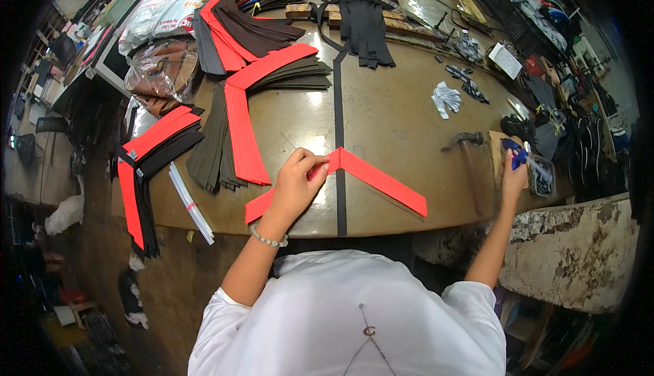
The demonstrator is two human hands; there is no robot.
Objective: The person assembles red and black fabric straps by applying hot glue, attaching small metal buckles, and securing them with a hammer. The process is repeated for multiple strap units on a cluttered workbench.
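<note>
A red V-shaped strip lies on the table across a narrow black band, its two arms meeting at a seam over the band. My left hand rests over the strip's left arm, thumb and fingers pinched on it just beside the seam. Off to the right, my right hand is closed round a blue-handled tool that looks like scissors. Its tip is hard to make out against a small clear container at the table edge.
Fanned stacks of red strips with dark green ones, and red with black, lie at left. White sticks are near the front edge. Black strips sit at the back, a white glove and a curved dark tool at right.
</note>
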